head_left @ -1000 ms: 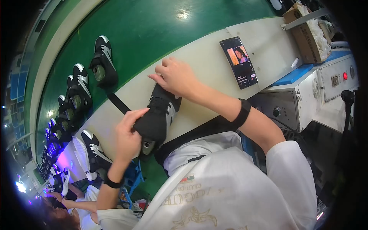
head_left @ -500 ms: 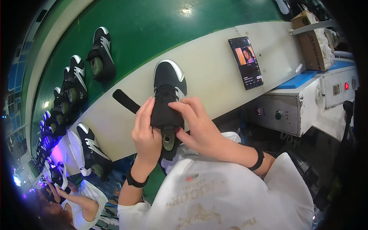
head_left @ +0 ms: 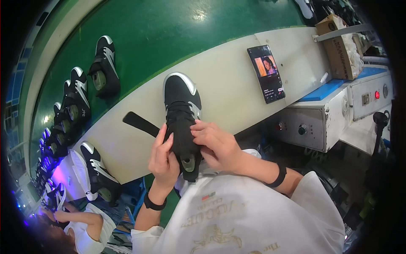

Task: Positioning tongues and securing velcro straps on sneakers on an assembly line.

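Note:
A black sneaker (head_left: 181, 101) with a silver toe rim lies toe-away in front of me, its heel at the bench's near edge. An olive shoe last (head_left: 187, 163) shows in its opening. My left hand (head_left: 164, 158) holds the left side of the collar, thumb and fingers against the black upper. My right hand (head_left: 218, 146) is closed with bent fingers on the right edge of the upper by the tongue; its grip is partly hidden. A loose black strap (head_left: 141, 122) sticks out to the left from the shoe, its tip over the white board.
The white board (head_left: 228, 84) borders a green surface (head_left: 160, 29) with a row of similar shoes (head_left: 76, 91). Another sneaker (head_left: 98, 171) sits at the left. A phone (head_left: 266, 74), machine box (head_left: 313, 122) and carton (head_left: 338, 46) are right. A co-worker (head_left: 91, 224) sits lower left.
My fingers have shifted along the collar edges. The tongue area looks narrower, and the laces show more plainly. The whole view has shifted slightly.

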Available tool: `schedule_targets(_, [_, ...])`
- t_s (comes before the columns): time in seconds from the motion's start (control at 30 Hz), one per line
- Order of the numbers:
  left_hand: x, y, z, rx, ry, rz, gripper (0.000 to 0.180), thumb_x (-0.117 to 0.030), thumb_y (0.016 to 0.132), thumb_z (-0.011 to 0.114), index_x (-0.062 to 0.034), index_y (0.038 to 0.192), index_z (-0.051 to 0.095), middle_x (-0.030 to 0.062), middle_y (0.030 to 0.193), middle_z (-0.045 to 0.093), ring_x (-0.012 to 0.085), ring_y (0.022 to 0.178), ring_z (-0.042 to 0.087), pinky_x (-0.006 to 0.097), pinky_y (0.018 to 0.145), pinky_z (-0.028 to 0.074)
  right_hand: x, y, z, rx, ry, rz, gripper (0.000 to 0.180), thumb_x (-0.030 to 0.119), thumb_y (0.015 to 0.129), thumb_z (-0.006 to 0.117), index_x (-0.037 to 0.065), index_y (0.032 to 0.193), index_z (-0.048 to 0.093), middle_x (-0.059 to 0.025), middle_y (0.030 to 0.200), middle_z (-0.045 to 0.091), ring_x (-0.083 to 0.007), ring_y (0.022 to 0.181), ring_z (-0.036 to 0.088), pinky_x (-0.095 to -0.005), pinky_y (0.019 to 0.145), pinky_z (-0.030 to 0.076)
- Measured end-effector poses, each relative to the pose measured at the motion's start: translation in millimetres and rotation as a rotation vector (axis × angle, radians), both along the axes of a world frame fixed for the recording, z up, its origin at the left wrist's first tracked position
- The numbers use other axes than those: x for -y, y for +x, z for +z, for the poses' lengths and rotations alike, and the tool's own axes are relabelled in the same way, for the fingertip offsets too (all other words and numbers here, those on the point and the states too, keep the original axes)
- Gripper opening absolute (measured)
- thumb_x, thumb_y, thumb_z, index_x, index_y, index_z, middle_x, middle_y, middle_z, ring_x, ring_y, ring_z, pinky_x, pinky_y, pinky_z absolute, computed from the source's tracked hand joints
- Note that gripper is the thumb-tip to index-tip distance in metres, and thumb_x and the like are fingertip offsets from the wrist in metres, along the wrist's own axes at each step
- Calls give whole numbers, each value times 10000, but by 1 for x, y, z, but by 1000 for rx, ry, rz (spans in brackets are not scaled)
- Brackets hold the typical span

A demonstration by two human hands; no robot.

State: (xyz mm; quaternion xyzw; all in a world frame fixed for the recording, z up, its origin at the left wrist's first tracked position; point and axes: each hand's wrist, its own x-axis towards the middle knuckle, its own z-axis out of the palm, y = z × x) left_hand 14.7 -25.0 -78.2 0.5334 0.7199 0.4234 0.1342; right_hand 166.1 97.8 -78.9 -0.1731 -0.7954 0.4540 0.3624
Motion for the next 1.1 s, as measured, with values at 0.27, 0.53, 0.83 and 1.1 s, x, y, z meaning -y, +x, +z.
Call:
schedule_targets(0.27, [-7,2,5,-143,10,17,317,126,783,538,18,1069,617,256,1267,620,377,1010,680,386,824,567,-22,9,0,-9,-7,164,288,-158,635,581,-42,897,601,-169,986,620,-348,978,648,-462,958,537])
schedule_targets(0.53, [-8,6,3,-195,46,45,322,107,784,556,-1,1084,599,217,1265,631,357,964,673,409,813,550,-32,9,1,-20,-10,209,250,-104,656,621,-4,885,629,-114,954,633,-287,955,652,-374,815,558])
schedule_targets(0.83, [-1,31,46,-151,-97,-60,615,-89,741,756,-64,1311,528,171,1345,511,355,1133,493,458,970,416,-40,2,11,125,163,300,209,-54,622,612,21,810,665,-71,892,654,-273,923,636,-360,706,543])
schedule_targets(1.1, [25,14,50,-102,-148,-67,572,2,756,689,-44,1308,547,145,1377,512,367,1158,497,454,997,421,-40,-4,31,268,-15,552,203,-40,739,645,43,912,714,-57,953,671,-263,984,590,-361,830,511])
